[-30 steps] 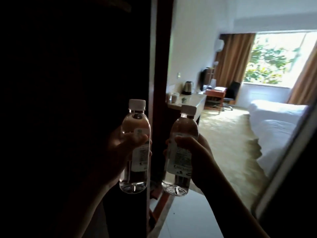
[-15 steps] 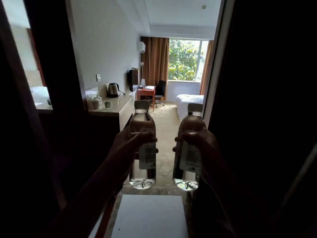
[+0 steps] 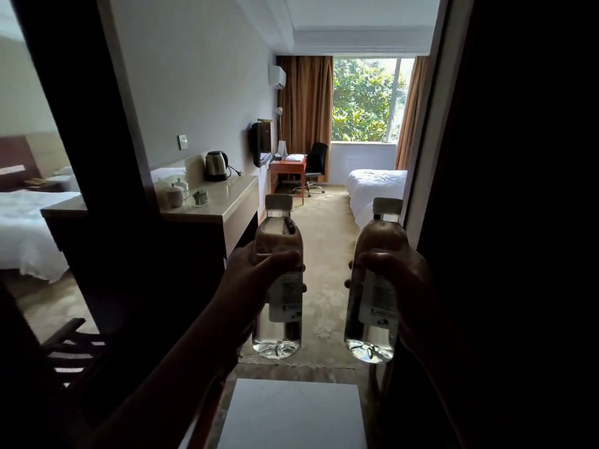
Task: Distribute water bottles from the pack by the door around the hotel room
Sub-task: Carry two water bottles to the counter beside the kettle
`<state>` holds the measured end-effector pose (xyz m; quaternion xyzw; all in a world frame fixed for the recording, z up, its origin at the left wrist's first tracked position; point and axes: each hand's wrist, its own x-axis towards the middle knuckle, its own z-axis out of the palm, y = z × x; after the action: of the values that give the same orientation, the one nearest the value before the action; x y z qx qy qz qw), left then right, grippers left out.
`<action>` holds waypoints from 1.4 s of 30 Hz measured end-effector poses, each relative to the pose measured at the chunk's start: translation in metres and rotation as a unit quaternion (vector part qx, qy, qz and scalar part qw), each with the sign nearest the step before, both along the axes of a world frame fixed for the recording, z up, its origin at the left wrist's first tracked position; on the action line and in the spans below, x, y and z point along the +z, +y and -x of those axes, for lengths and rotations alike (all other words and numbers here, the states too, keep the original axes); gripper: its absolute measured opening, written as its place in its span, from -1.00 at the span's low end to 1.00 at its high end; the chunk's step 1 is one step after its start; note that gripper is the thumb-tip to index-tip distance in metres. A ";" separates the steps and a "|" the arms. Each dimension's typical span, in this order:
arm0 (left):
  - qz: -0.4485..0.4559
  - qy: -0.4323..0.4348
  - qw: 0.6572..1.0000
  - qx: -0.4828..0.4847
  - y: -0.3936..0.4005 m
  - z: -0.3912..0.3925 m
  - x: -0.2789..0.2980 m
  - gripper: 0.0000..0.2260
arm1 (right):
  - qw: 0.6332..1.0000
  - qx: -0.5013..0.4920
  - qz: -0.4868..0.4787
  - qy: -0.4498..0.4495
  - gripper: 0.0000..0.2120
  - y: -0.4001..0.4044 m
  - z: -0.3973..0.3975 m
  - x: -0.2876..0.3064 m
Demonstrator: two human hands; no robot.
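At doorway, carpeted room ahead: counter (image 3: 227, 202) with kettle (image 3: 216, 165) left, bed (image 3: 372, 186) right. Left hand (image 3: 256, 280) wrapped round one upright bottle (image 3: 278, 286); right hand (image 3: 405, 283) wrapped round another bottle (image 3: 376, 286).

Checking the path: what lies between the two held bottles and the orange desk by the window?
Head view: only bare patterned carpet between the bottles and the orange desk.
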<state>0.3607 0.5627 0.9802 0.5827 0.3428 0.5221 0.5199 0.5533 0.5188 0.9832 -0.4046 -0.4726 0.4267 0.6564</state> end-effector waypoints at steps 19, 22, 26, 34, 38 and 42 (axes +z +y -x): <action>-0.004 -0.008 1.000 -0.027 0.412 -0.018 -0.019 -0.69 | 0.998 -0.054 0.012 -0.026 -0.66 0.407 -0.010 -0.018; 0.000 -0.010 1.000 -0.026 0.451 -0.027 -0.014 -0.68 | 0.997 -0.064 0.025 -0.022 -0.71 0.445 -0.019 -0.014; -0.012 -0.016 1.000 -0.021 0.504 -0.042 -0.009 -0.56 | 0.999 -0.035 -0.004 -0.037 -0.75 0.499 -0.037 -0.008; -0.056 -0.006 0.998 0.028 0.635 -0.086 -0.010 -0.55 | 0.999 0.008 -0.034 -0.016 -0.74 0.648 -0.095 -0.013; -0.061 -0.011 0.996 0.058 0.711 -0.108 0.003 -0.47 | 0.998 0.042 -0.034 -0.015 -0.76 0.738 -0.124 -0.005; -0.070 -0.019 0.993 0.090 0.774 -0.122 0.011 -0.48 | 0.996 0.078 -0.042 -0.023 -0.73 0.818 -0.141 0.004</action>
<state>0.4824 1.3365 0.9913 0.5744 0.3463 0.6007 0.4351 0.6946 1.3367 0.9871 -0.3477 -0.5351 0.4470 0.6269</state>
